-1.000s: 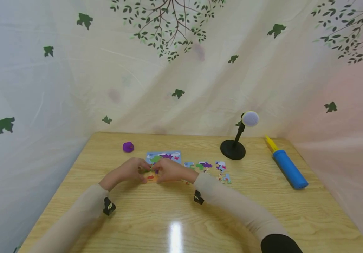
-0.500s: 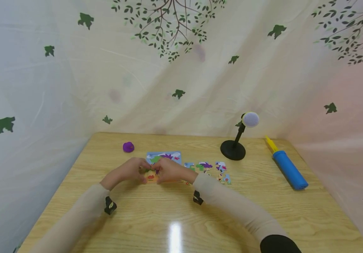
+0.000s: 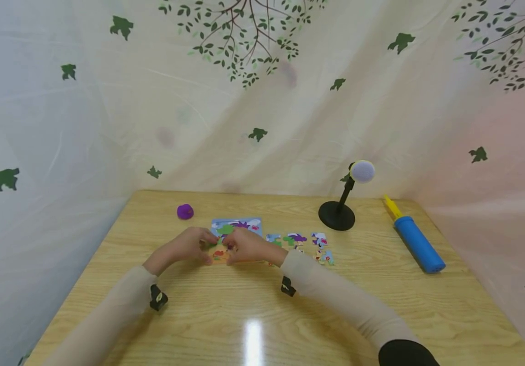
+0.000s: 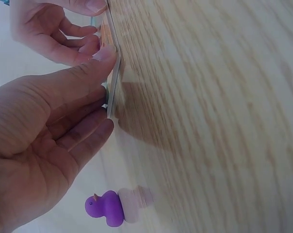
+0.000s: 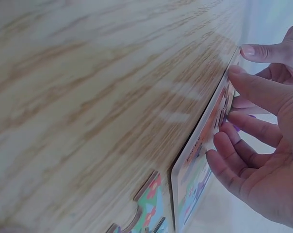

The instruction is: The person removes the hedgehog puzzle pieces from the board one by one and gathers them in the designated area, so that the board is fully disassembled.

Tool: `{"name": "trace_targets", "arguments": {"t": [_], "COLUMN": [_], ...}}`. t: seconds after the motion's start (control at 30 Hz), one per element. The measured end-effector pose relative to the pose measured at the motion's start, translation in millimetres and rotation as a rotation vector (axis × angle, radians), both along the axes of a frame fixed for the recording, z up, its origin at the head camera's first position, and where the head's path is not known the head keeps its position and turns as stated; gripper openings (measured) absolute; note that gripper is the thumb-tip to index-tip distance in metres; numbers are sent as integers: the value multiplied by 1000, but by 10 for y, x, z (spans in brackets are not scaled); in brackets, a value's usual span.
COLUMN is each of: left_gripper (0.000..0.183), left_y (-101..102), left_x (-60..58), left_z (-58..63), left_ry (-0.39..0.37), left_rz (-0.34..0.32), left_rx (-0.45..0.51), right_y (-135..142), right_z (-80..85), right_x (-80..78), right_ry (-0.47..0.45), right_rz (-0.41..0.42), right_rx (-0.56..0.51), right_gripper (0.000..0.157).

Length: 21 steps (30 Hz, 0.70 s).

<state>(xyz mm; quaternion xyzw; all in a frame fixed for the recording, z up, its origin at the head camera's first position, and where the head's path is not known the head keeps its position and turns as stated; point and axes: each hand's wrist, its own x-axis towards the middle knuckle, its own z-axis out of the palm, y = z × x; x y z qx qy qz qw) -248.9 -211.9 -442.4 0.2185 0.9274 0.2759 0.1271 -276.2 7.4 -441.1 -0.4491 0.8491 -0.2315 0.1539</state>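
Observation:
A picture puzzle board [image 3: 253,222] with a light-blue border lies flat on the table, partly covered by both hands. At its left end, my left hand [image 3: 193,245] holds the corner, with the thumb [image 4: 105,53] on the near edge and the fingertips at the side edge. My right hand [image 3: 246,245] bends over the middle of the board. Its thumb [image 5: 237,70] lies along the near edge, and the curled fingers pinch at a small puzzle piece [image 5: 223,116] on the board. An orange part of the picture shows between the hands.
Several loose puzzle pieces [image 3: 296,238] lie right of the board. Behind it at left sits a purple toy duck [image 3: 185,212]. A round-headed device on a black stand [image 3: 337,216] and a blue hand pump [image 3: 420,245] with a yellow nozzle stand and lie at right.
My right fingertips have shifted slightly to the right over the board, so more of the orange picture shows between the hands. My left hand stays nearly still.

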Motion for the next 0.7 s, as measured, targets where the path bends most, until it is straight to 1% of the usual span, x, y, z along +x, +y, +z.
{"name": "trace_targets", "arguments": {"t": [0.2, 0.33, 0.4, 0.5, 0.57, 0.63, 0.7], "left_gripper": [45, 44, 45, 45, 45, 44, 44], "left_y": [6, -2, -3, -3, -2, -2, 1], "left_x": [14, 21, 22, 22, 19, 18, 20], "left_z": [31, 29, 30, 32, 29, 32, 33], "left_ry": [21, 17, 2, -3, -10, -5, -13], "left_rz": [-27, -25, -13, -17, -12, -21, -13], "left_rx": [3, 8, 10, 6, 8, 4, 9], "right_y": [41, 31, 17, -12, -31, -48, -63], "right_z": [20, 21, 27, 32, 30, 29, 32], "right_x": [15, 21, 22, 15, 4, -5, -13], "right_ry": [1, -21, -36, -50, -42, -31, -23], "right_rz": [0, -32, -56, -83, -87, -85, -82], "right_rx": [-5, -15, -15, -10, -1, 8, 19], "right_gripper": [20, 18, 18, 22, 26, 31, 33]}}
